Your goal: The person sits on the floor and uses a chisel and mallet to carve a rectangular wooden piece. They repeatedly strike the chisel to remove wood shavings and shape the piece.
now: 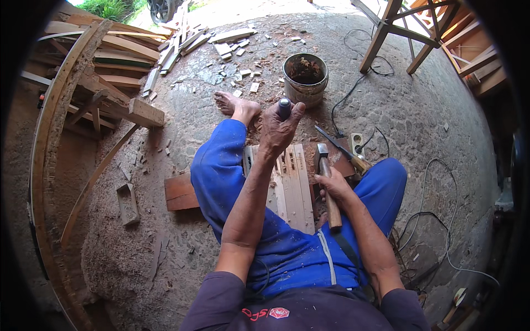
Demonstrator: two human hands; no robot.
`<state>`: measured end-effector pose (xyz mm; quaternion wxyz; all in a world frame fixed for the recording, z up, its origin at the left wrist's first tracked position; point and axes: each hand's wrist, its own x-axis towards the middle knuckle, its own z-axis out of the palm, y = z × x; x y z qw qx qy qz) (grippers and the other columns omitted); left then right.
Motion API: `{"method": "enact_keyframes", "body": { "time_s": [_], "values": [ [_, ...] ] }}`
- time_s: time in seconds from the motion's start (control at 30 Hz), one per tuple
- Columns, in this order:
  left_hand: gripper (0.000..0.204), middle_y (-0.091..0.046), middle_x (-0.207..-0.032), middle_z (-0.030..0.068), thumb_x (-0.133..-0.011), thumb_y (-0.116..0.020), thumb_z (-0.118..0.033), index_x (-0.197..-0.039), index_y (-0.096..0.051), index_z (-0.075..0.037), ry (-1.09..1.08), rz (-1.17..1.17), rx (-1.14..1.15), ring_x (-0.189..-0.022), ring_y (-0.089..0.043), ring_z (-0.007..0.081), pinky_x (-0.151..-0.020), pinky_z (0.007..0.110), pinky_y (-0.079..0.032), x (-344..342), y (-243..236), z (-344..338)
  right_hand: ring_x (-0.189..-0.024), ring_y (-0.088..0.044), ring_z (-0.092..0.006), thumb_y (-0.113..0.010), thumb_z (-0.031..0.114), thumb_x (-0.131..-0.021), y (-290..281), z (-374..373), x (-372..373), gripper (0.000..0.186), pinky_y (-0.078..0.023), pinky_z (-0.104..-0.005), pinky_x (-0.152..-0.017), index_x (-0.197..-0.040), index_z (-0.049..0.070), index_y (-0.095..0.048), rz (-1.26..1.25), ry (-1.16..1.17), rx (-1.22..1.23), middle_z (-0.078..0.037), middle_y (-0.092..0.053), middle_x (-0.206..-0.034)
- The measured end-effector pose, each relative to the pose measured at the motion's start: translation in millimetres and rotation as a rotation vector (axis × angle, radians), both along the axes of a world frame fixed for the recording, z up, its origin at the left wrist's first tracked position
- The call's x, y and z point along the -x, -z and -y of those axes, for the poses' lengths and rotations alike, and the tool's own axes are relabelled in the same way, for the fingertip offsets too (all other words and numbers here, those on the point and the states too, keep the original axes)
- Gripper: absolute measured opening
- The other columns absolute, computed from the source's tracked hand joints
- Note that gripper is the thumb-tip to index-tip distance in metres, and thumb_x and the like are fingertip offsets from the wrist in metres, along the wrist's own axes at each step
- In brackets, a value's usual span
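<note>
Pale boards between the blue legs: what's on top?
Small wood crumbs lie on the pale boards, and dark holes show in their top. The left arm covers part, so what's under there can't be seen.

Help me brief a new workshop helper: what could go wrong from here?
A missed swing of the hammer in the right hand might strike the left hand around the dark handle. The bare foot beside scattered wood scraps could pick up a splinter.
</note>
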<state>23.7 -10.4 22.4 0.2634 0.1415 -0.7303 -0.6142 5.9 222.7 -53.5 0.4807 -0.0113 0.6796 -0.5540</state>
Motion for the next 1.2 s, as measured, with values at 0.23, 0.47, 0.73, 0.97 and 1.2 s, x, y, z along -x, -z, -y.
{"method": "enact_keyframes", "body": {
  "time_s": [0.23, 0.47, 0.73, 0.97, 1.2],
  "values": [
    [0.045, -0.051, -0.059, -0.0043, -0.097, -0.073, -0.035, -0.067, -0.056, -0.006, -0.075, -0.020, -0.012, -0.057, -0.042, 0.0056, -0.050, 0.030, -0.036, 1, 14, -15, -0.054, -0.053, -0.0096, -0.068, 0.017, -0.091, -2, 1, -1, 0.033, -0.051, -0.0294, -0.046, -0.116, 0.008, -0.047, -0.006, -0.005, -0.009, -0.002, -0.054, -0.082],
    [0.047, -0.053, -0.059, -0.0029, -0.094, -0.076, -0.041, -0.069, -0.059, -0.005, -0.011, 0.028, -0.066, -0.056, -0.045, 0.0068, -0.050, 0.029, -0.040, 13, 22, -31, -0.054, -0.053, -0.0097, -0.067, 0.015, -0.091, 1, 0, -1, 0.034, -0.049, -0.0283, -0.045, -0.119, 0.007, -0.048, -0.005, 0.011, 0.023, -0.004, -0.057, -0.082],
    [0.051, -0.045, -0.057, -0.0022, -0.093, -0.075, -0.043, -0.067, -0.055, -0.005, 0.069, 0.026, 0.089, -0.057, -0.040, 0.0076, -0.049, 0.031, -0.036, 24, 34, -31, -0.053, -0.054, -0.0111, -0.067, 0.013, -0.091, 1, -2, 1, 0.034, -0.048, -0.0286, -0.046, -0.120, 0.006, -0.050, 0.000, 0.014, 0.008, -0.003, -0.056, -0.079],
    [0.051, -0.050, -0.056, 0.0009, -0.095, -0.074, -0.040, -0.065, -0.056, -0.003, -0.069, -0.001, 0.157, -0.055, -0.042, 0.0092, -0.049, 0.034, -0.038, 27, 39, -29, -0.054, -0.055, -0.0119, -0.067, 0.014, -0.090, -6, 0, -1, 0.035, -0.049, -0.0290, -0.046, -0.121, 0.006, -0.051, -0.018, -0.015, -0.026, -0.004, -0.058, -0.083],
    [0.046, -0.053, -0.054, 0.0041, -0.096, -0.073, -0.033, -0.065, -0.058, -0.002, -0.128, -0.036, 0.184, -0.052, -0.043, 0.0107, -0.048, 0.035, -0.039, 33, 49, -21, -0.053, -0.053, -0.0103, -0.066, 0.015, -0.092, -6, -1, -1, 0.035, -0.047, -0.0276, -0.044, -0.121, 0.008, -0.049, -0.031, -0.023, -0.012, -0.001, -0.052, -0.075]
  ]
}}
